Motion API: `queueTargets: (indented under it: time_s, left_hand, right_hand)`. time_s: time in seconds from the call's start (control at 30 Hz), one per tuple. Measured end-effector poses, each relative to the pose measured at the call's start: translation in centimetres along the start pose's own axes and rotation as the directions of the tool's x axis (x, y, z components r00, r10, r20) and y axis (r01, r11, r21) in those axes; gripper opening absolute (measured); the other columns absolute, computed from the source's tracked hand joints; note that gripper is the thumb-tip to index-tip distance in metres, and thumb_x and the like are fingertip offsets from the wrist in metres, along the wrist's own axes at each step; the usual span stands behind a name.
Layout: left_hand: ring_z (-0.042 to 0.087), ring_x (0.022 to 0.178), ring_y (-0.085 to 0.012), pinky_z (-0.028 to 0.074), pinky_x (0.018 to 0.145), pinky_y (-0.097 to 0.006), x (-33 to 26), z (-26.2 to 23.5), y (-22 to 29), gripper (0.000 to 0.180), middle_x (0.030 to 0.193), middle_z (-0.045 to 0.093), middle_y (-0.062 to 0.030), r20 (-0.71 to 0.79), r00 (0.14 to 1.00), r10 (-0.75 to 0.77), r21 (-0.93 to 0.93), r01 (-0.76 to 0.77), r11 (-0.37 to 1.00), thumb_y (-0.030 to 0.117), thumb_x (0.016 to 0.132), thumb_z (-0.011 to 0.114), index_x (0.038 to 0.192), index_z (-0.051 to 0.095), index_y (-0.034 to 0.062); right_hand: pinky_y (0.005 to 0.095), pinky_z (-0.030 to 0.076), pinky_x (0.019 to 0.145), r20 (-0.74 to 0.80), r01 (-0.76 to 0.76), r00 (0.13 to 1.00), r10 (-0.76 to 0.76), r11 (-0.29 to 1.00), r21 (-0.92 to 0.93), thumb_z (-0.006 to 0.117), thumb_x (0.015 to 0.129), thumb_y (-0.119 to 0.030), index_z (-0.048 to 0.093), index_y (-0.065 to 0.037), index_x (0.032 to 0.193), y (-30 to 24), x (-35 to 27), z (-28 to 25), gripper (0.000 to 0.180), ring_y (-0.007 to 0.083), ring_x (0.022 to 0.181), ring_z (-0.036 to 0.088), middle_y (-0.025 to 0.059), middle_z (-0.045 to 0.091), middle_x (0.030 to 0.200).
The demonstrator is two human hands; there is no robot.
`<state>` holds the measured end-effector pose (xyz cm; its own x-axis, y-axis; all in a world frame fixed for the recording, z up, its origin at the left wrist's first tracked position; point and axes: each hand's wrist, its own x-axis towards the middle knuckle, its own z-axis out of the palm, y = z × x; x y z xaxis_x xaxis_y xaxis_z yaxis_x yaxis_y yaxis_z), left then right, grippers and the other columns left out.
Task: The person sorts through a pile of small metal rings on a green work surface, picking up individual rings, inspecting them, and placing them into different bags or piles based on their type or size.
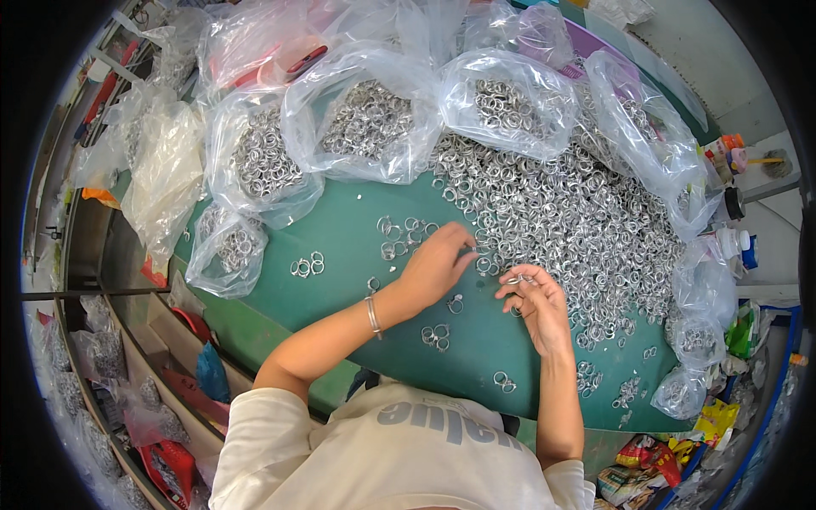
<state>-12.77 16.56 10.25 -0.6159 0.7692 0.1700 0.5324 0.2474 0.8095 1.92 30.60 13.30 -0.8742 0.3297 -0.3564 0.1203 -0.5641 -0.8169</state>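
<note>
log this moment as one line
left hand: near ring pile | right hand: holding metal ring | clear bags: on green table

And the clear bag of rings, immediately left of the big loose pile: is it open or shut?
Open. The clear bag has its mouth spread wide, showing rings inside.

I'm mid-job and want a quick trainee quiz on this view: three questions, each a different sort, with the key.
1. Multiple choice. Where is the bracelet worn?
A) Right wrist
B) Left wrist
C) Both wrists

2. True or false. The big loose pile of metal rings lies to the right of the left hand.

3. Short answer. What colour is the work table under the pile?

Key:
1. B
2. True
3. Green
</note>
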Motion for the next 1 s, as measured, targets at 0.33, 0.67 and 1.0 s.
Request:
queueTargets:
  time_s: [0.33, 0.67, 1.0]
  left_hand:
    - [0.06, 0.072, -0.0177, 0.049, 0.064, -0.028, 1.9, 0.6, -0.8, 0.025, 0.085, 0.056, -0.0091, 0.011, 0.993, -0.119, -0.257, 0.118, 0.959, -0.001, 0.08, 0.064, 0.105, 0.059, 0.0002]
    - [0.058, 0.081, -0.0336, 0.048, 0.07, -0.043, 2.4, 1.8, -0.4, 0.018, 0.093, 0.055, -0.0142, 0.05, 0.998, 0.034, 0.284, -0.047, 0.958, 0.005, 0.078, 0.062, 0.096, 0.059, 0.0046]
    - [0.056, 0.064, -0.0171, 0.046, 0.057, -0.028, 2.9, 0.6, 0.6, 0.015, 0.081, 0.057, -0.0074, -0.082, 0.991, 0.109, 0.177, -0.093, 0.98, -0.007, 0.074, 0.061, 0.087, 0.057, 0.0008]
  right_hand:
    - [0.0191, 0.037, 0.048, -0.012, -0.055, 0.998, 0.054, 0.966, -0.252, 0.054, 0.092, -0.006, 0.059, 0.0, 0.102, 1.0, 0.2, 0.0, 0.012, 0.0061, 0.057, 0.05, 0.003, 0.058, 0.075]
    - [0.0208, 0.036, 0.053, -0.026, 0.035, 0.996, -0.081, 0.669, -0.742, 0.051, 0.088, -0.001, 0.06, -0.004, 0.11, 0.2, -5.9, -2.4, 0.024, 0.0033, 0.062, 0.04, -0.0037, 0.048, 0.074]
    - [0.0387, 0.039, 0.055, -0.119, -0.004, 0.978, -0.172, 0.552, -0.834, 0.05, 0.085, -0.005, 0.055, -0.003, 0.099, -0.2, -12.9, -4.6, 0.015, 0.0282, 0.054, 0.049, 0.0156, 0.05, 0.061]
